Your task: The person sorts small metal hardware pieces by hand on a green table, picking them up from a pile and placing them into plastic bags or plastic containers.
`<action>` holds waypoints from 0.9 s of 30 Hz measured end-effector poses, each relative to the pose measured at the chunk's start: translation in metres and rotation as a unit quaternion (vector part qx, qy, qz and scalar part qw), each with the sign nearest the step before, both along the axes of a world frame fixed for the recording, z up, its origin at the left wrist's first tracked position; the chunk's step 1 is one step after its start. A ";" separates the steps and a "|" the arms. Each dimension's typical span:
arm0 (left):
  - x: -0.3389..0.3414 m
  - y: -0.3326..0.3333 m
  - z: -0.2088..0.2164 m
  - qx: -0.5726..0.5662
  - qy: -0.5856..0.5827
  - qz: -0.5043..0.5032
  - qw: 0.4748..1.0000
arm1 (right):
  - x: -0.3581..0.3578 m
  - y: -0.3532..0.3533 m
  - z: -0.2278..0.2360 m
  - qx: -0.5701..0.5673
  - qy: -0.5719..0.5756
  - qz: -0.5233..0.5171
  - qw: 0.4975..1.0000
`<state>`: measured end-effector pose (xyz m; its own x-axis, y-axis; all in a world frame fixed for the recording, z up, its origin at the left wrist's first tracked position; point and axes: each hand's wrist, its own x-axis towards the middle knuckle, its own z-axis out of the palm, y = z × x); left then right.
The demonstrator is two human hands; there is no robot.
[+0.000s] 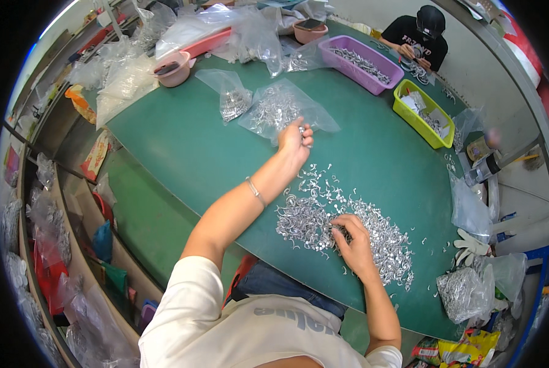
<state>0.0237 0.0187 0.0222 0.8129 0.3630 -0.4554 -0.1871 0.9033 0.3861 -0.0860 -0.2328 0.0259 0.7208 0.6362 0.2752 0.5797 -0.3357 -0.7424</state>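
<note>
My left hand (295,141) reaches out over the near edge of a clear plastic bag (314,116) of small silver metal pieces. Its fingers are curled closed, with a glint of silver metal pieces showing between them. A loose heap of small curved silver metal pieces (385,239) lies on the green table close to my body. At that heap, my right hand (354,244) has its thumb and fingers bent around some pieces. Which pieces it grips is partly hidden. Left of the open bag sits a second, fuller clear bag (234,104) of metal pieces.
A purple basket (385,55) and a lime-green basket (423,130) hold metal parts at the far right. Beyond them a person (418,40) in a black cap works. A pink bowl (173,73) stands far left; white gloves (471,245) lie at the right edge.
</note>
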 end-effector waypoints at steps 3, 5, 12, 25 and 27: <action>0.022 0.008 0.025 0.079 0.020 0.111 0.990 | 0.002 -0.004 -0.010 0.038 0.027 -0.043 0.998; 0.032 0.029 0.025 0.097 0.016 0.183 0.978 | 0.002 -0.004 -0.006 0.042 0.011 -0.038 0.998; 0.049 0.061 0.034 0.105 -0.018 0.183 0.977 | 0.004 -0.011 -0.010 0.058 -0.022 -0.032 0.998; 0.008 0.071 0.018 0.520 0.069 0.058 0.849 | 0.105 0.039 -0.006 -0.055 -0.126 -0.026 0.990; 0.001 0.068 0.024 0.539 0.077 0.020 0.839 | 0.145 0.071 -0.019 -0.077 -0.144 0.004 0.987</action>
<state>0.0244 0.0867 0.0459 0.7517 0.6571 0.0556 -0.0814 0.0088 0.9966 0.0587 -0.1618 0.0068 0.6218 0.6920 0.3667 0.7621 -0.4267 -0.4870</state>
